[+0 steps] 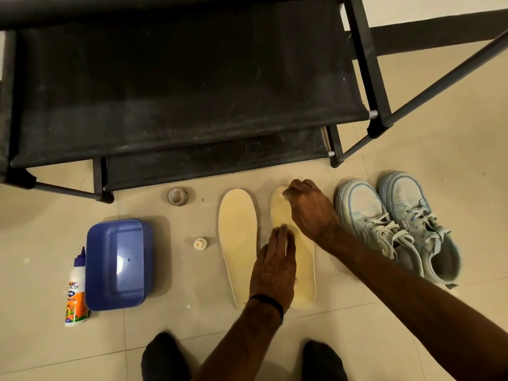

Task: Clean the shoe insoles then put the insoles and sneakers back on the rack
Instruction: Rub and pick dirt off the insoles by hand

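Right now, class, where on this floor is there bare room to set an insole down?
Bare tile lies left of the blue tub, and right of the sneakers. It is crowded from the cap across both insoles, where the left hand and right hand work.

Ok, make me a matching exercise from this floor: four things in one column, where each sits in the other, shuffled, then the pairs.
Things:
1. blue tub
2. glue bottle
3. sneakers
4. tape roll

Places:
A. far right, beside the insole under the hands
B. leftmost, against the tub
C. near the rack's foot, left of the other insole
D. upside down, right of the bottle

Pairs: 1-D, 2-B, 3-A, 4-C
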